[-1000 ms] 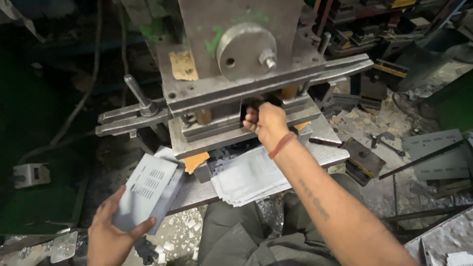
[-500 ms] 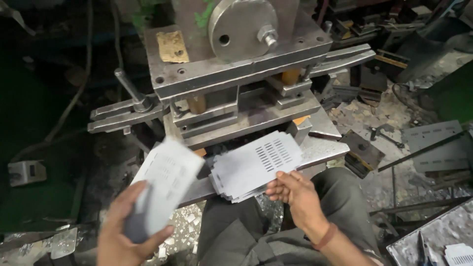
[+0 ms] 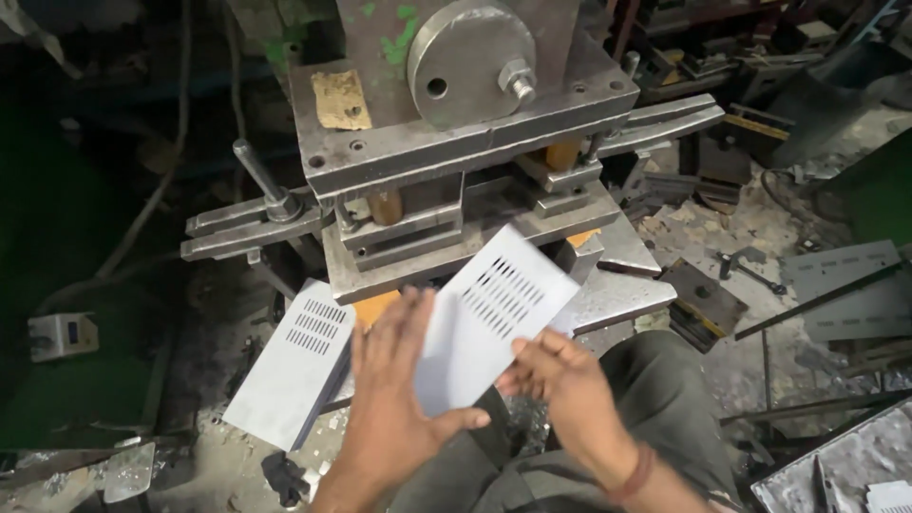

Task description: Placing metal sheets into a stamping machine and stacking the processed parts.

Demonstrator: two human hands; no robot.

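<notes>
I see the punch press (image 3: 446,142) filling the view from 11 to 1 o'clock, its heavy steel die set (image 3: 456,242) open, with nothing visible between the plates. A lever handle (image 3: 258,176) sticks out at 10 o'clock. At 8 o'clock a stack of louvered sheet-metal panels (image 3: 290,366) lies on the bench (image 3: 617,294) edge, slots facing up. Scrap metal and loose tools litter the floor (image 3: 760,237) from 2 to 4 o'clock.

At centre, both of my hands grip one louvered panel (image 3: 494,318), tilted with its slotted end toward 1 o'clock, just in front of the die opening and not yet inside it. My left hand (image 3: 394,389) spreads flat over the near left face, thumb hooked under the lower edge. My right hand (image 3: 560,385) pinches the lower right edge with fingers curled.

I judge the step to be handling the panel between stack and die. The next move, I think, calls for squaring the sheet and keeping fingers clear of the plates.
</notes>
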